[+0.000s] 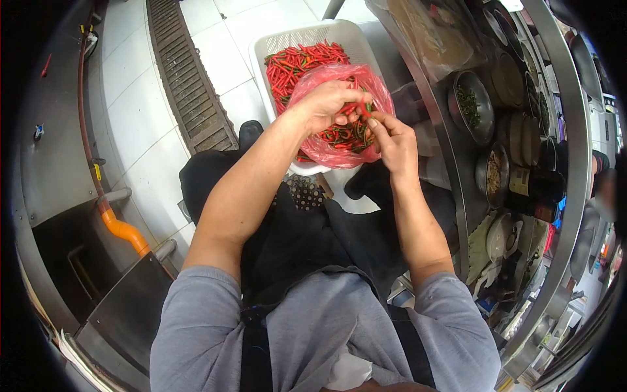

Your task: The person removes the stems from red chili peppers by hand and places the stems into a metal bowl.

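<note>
A white perforated basket (pixel 261 51) holds many red chilies (pixel 294 65). Over its near right part lies an open pink plastic bag (pixel 320 151) with red and dark green chilies (pixel 348 136) inside. Above the bag, my left hand (pixel 330 104) is closed around a few red chilies. Close on its right, my right hand (pixel 392 136) pinches a red chili (pixel 365 111) by its green stem end, with thumb and fingertips together. The two hands nearly touch, and the fingers partly hide the chilies.
A metal shelf (pixel 436 104) with bowls of food (pixel 470 108) and stacked containers runs along the right. A floor drain grate (pixel 189 78) crosses the white tiles on the left, beside a steel unit with an orange pipe (pixel 124 232). My knees flank the basket's near end.
</note>
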Demonstrator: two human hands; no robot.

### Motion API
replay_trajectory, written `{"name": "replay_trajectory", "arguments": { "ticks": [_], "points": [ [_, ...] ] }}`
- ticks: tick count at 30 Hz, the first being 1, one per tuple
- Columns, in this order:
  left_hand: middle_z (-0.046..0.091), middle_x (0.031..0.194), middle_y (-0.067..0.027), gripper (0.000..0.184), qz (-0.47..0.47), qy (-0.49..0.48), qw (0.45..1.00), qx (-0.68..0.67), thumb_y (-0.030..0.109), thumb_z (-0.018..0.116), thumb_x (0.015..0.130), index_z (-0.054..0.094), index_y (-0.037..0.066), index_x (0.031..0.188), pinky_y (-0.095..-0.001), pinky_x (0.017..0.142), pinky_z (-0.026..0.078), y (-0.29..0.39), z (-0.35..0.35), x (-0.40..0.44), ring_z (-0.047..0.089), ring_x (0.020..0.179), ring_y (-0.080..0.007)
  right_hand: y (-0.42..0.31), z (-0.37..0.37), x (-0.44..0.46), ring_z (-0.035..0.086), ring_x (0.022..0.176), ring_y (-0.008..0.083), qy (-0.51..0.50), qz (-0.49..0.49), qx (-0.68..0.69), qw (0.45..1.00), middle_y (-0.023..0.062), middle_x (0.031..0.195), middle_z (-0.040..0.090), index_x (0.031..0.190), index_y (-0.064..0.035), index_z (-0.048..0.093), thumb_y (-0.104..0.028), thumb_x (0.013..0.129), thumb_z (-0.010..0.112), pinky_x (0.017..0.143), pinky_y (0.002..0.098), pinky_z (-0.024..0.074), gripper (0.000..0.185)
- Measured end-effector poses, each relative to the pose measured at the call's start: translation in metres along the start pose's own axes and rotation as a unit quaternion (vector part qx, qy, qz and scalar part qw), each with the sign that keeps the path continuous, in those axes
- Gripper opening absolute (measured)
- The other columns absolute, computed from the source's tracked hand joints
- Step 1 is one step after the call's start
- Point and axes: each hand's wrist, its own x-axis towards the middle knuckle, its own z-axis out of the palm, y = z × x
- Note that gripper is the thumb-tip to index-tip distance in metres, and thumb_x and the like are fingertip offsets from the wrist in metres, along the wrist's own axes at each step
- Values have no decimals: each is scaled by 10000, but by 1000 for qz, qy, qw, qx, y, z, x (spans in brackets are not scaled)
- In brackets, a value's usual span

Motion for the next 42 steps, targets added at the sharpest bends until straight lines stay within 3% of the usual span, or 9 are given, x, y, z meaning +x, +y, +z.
{"name": "replay_trajectory", "arguments": {
  "ticks": [3,7,12,21,30,34,36,38,42],
  "points": [
    [596,768,-22,126,-31,0,999,-21,177,637,877,595,59,894,-202,415,322,-1,-5,0,532,594,-74,-8,6,-4,610,669,134,-27,-207,-186,960,86,729,648,994,25,670,-98,894,610,608,283,484,169],
    [603,812,-28,122,-3,49,997,-63,167,634,871,604,60,920,-206,416,321,-2,0,-2,538,610,-80,-6,7,-5,543,550,76,-20,-36,-44,998,39,701,636,1013,27,671,-101,912,593,498,234,423,181],
    [603,807,-17,97,-1,-12,999,31,162,625,873,574,85,904,-194,453,338,7,6,-8,546,624,-80,5,-9,4,531,540,62,39,12,-26,999,31,646,628,1016,32,673,-125,909,587,492,230,413,208],
    [592,750,0,141,3,37,997,61,214,643,888,588,89,852,-153,423,329,-9,3,4,521,589,-52,3,-2,0,605,588,127,50,-46,-152,986,121,683,658,1003,27,678,-117,875,610,578,285,468,205],
    [592,704,-28,155,-51,45,998,-13,196,639,875,614,53,821,-146,357,280,-2,4,-1,495,521,-53,-13,-13,-15,648,732,301,-33,-251,-354,900,169,808,645,918,-22,687,-49,782,645,653,371,506,145],
    [600,729,-81,198,34,18,993,-111,209,531,871,595,26,830,-189,363,325,6,-11,3,540,567,-133,-48,-78,-8,647,673,244,222,-160,-240,931,124,787,672,979,-42,701,-131,839,654,627,335,500,172],
    [603,747,-99,227,45,21,991,-126,222,488,875,582,17,852,-192,360,329,12,-16,1,555,597,-154,-60,-118,6,647,711,227,351,-131,-219,901,109,855,688,1016,-45,699,-150,865,637,655,332,497,194],
    [623,750,-78,189,70,23,985,-157,216,511,854,584,47,809,-203,385,302,16,-19,-1,551,589,-139,-55,-163,25,646,815,180,330,-226,-459,793,113,968,688,1054,-17,679,-144,847,651,699,283,500,244],
    [591,718,-57,150,95,62,982,-153,195,539,862,577,55,821,-212,384,308,19,-22,-4,545,594,-141,-52,-176,31,644,899,197,300,-303,-555,714,111,1046,676,1060,-28,681,-123,845,652,762,301,502,237]
  ]
}}
